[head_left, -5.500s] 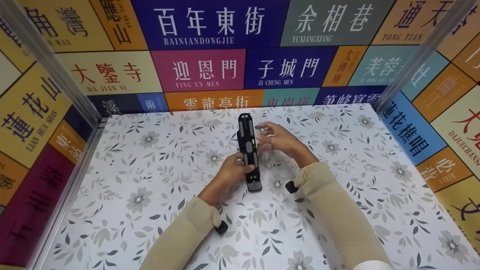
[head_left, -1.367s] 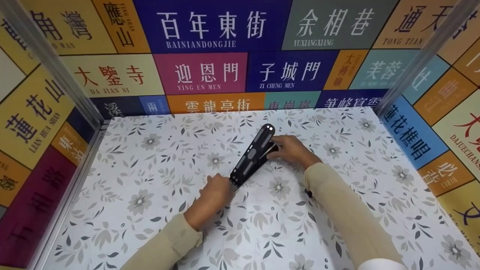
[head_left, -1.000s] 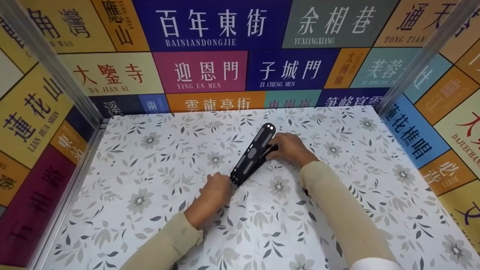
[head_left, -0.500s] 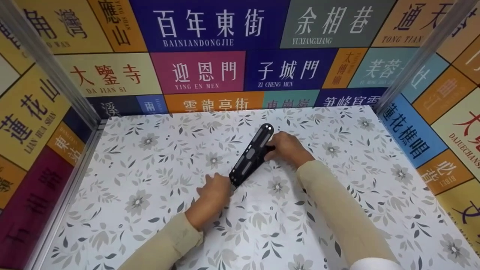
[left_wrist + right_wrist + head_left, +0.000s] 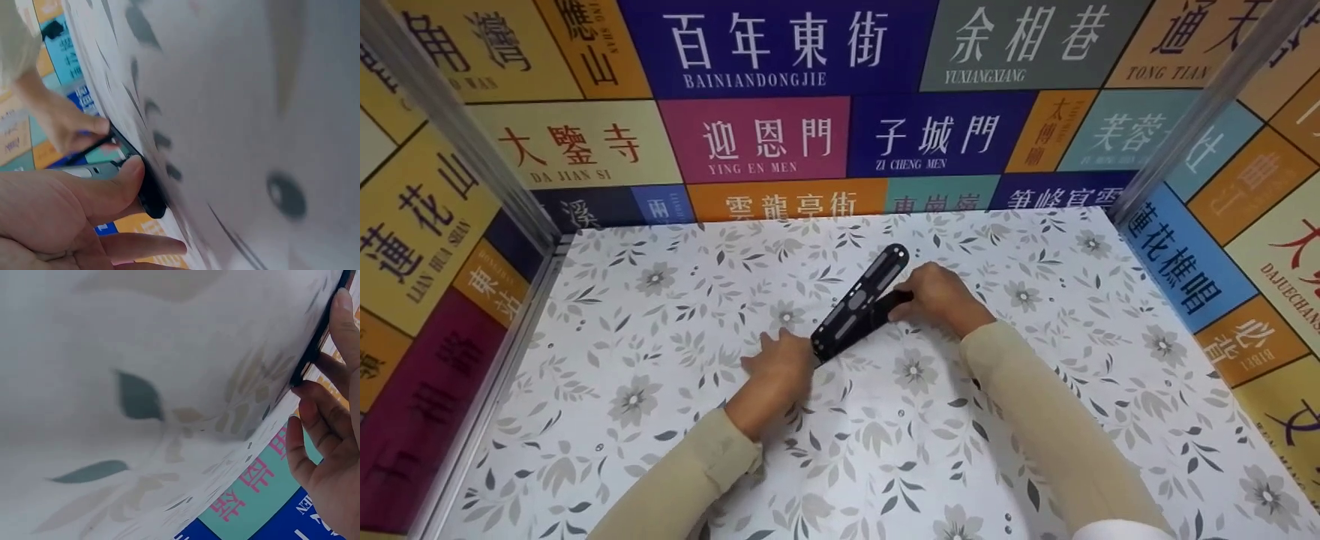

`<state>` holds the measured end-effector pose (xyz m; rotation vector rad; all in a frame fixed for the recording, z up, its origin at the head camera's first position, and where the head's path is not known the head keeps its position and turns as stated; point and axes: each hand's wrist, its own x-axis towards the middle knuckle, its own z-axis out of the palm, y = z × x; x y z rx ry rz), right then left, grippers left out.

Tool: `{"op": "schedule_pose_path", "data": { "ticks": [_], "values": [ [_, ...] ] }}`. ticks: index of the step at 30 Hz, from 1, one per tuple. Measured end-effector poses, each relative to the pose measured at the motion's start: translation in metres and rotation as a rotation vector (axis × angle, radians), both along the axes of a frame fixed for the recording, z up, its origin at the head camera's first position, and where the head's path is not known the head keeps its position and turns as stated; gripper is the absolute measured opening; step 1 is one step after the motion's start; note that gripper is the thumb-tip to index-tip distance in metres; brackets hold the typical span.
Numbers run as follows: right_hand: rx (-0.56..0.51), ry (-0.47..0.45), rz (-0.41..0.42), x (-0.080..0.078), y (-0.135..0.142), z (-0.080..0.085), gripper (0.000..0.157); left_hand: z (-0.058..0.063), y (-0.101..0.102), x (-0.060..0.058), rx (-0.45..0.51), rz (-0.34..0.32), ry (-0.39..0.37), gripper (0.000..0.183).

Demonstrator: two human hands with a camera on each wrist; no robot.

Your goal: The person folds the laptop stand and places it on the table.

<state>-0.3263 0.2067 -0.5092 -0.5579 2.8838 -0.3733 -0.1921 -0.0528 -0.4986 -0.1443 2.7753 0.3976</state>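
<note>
A black folding stand (image 5: 858,300), long and narrow with grey pads on its top plate, slants across the middle of the table. Its two parts meet near the left hand and spread apart towards the far right. My left hand (image 5: 780,375) holds the near, hinged end; the left wrist view shows the thumb pressed on the black end piece (image 5: 151,191). With thumb and fingers, my right hand (image 5: 941,296) pinches the far end of the lower dark bar (image 5: 315,343). The underside of the stand and most left fingertips are hidden in the head view.
A white tabletop (image 5: 585,360) with a leaf and flower print lies under both hands. Behind it stands a wall panel (image 5: 757,139) of coloured signs, and similar panels flank both sides. Metal corner posts (image 5: 502,157) rise at the back corners.
Earlier the stand pointed straight away and the right hand was off it. It has since turned to a slant, and the right hand grips the bar. Lately the gap between its parts has widened.
</note>
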Motion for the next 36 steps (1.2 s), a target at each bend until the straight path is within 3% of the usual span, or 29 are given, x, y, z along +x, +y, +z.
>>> {"op": "schedule_pose_path", "data": {
  "ticks": [7,14,17,23,32,36],
  "values": [
    [0.018,0.113,0.054,0.014,0.005,-0.004,0.046,-0.002,-0.022,-0.014,-0.001,-0.082,0.067,0.033],
    [0.070,0.183,0.087,0.031,0.010,-0.003,0.045,-0.009,-0.046,-0.042,0.148,-0.103,0.100,0.020],
    [0.087,0.192,0.054,0.038,0.008,-0.001,0.041,-0.006,-0.050,-0.050,0.175,-0.104,0.088,0.029],
    [0.101,0.113,-0.041,0.050,0.003,0.005,0.042,-0.002,-0.055,-0.058,0.157,-0.135,0.036,0.053],
    [0.197,0.132,-0.036,0.059,-0.003,0.008,0.045,-0.006,-0.058,-0.067,0.196,-0.136,0.023,0.055],
    [0.211,0.138,-0.047,0.059,-0.006,0.008,0.046,-0.007,-0.059,-0.069,0.162,-0.156,0.012,0.058]
  ]
}}
